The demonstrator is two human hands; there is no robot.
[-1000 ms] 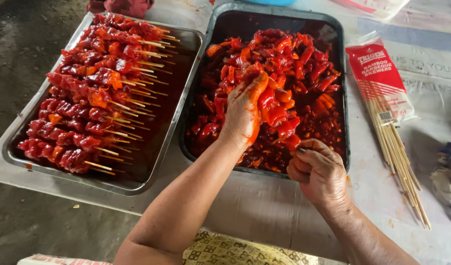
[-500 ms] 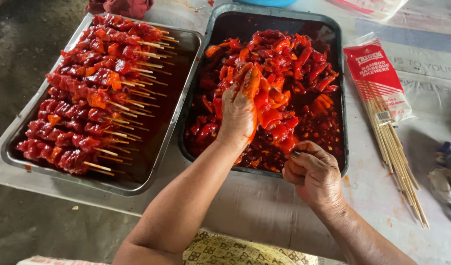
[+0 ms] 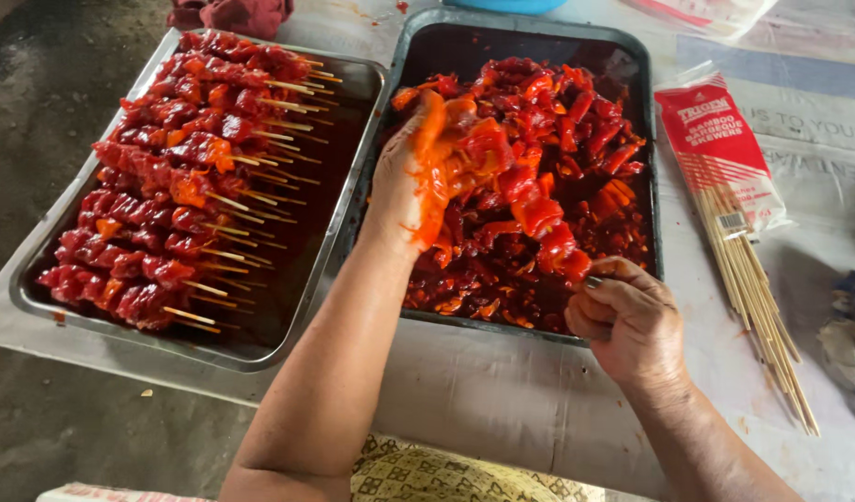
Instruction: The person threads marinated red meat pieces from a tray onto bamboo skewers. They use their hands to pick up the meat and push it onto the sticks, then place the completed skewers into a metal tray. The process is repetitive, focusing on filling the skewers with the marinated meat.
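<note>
Clamped around a piece of red marinated meat (image 3: 469,144), the left hand (image 3: 413,181) is smeared orange with sauce and hovers over the left part of the dark tray (image 3: 530,28). That piece sits at its fingertips, at the far end of a half-loaded skewer (image 3: 530,209) whose threaded chunks run down and to the right toward the right hand (image 3: 627,321). The right hand is curled shut over the skewer's near end, at the tray's near right rim, with the stick itself hidden in the fist. Loose meat in sauce fills the rest of this tray. Left of it, a metal tray (image 3: 288,349) holds rows of finished skewers (image 3: 167,186), their bare sticks pointing right. Right of the dark tray, an opened packet of bamboo sticks (image 3: 743,232) lies on the table.
</note>
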